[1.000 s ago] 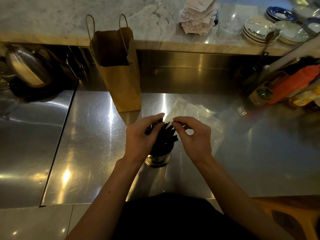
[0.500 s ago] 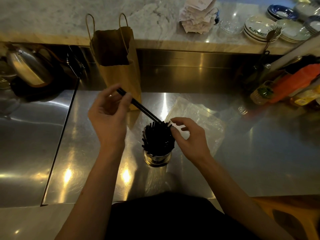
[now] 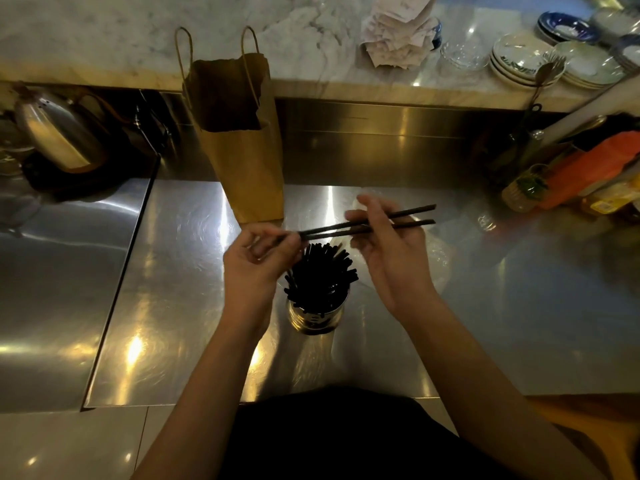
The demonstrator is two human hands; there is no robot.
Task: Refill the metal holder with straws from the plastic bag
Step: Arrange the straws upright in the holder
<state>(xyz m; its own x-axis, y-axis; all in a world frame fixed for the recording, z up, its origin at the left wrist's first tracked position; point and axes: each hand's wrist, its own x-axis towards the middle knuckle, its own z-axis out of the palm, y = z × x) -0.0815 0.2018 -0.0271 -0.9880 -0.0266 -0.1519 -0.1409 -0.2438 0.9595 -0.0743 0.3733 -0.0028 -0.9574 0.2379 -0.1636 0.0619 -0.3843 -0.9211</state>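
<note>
A round metal holder (image 3: 317, 315) stands on the steel counter, packed with upright black straws (image 3: 320, 271). Just above it, two loose black straws (image 3: 412, 216) lie almost level, pointing right. My left hand (image 3: 256, 268) pinches their left ends. My right hand (image 3: 391, 251) grips them near the middle, thumb and fingers around them. The clear plastic bag (image 3: 440, 258) lies flat on the counter behind my right hand, mostly hidden by it.
A tall brown paper bag (image 3: 242, 147) stands open just behind the holder. A metal kettle (image 3: 59, 133) sits at the far left. Bottles and an orange packet (image 3: 588, 168) crowd the right. Plates (image 3: 523, 60) and paper slips (image 3: 398, 32) rest on the marble shelf behind.
My left hand drew a straw up and out of the holder to the left. Now both hands hold two straws level over the holder, and my right hand has risen off the holder's rim.
</note>
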